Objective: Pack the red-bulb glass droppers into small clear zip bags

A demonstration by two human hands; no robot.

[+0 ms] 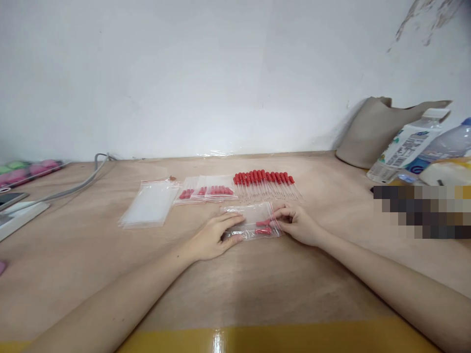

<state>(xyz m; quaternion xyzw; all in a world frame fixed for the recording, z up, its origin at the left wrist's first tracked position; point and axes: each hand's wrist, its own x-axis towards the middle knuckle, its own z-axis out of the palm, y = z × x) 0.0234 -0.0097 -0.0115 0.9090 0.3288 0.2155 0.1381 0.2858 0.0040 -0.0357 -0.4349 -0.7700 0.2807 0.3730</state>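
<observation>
A clear zip-lock bag [250,213] lies flat on the table before me. Inside it, towards its right end, are red-bulbed droppers [262,231], at least two of them. My left hand [217,235] rests on the bag's left end, fingers and thumb spread apart. At the right end my right hand [294,223] pinches the bag's red-lined mouth edge, its fingertips close to the red bulbs. Behind the bag, a row of several loose droppers [263,181] lies with bulbs pointing away. Filled bags [206,190] overlap to their left.
A stack of flat zip-lock bags [149,203] lies left of the filled ones. Farther left are a grey cable [83,185], a phone [13,198] and a pink-and-green pack [27,171]. On the right stand a beige container [362,132] and a bottle [405,147]. A wall rises behind.
</observation>
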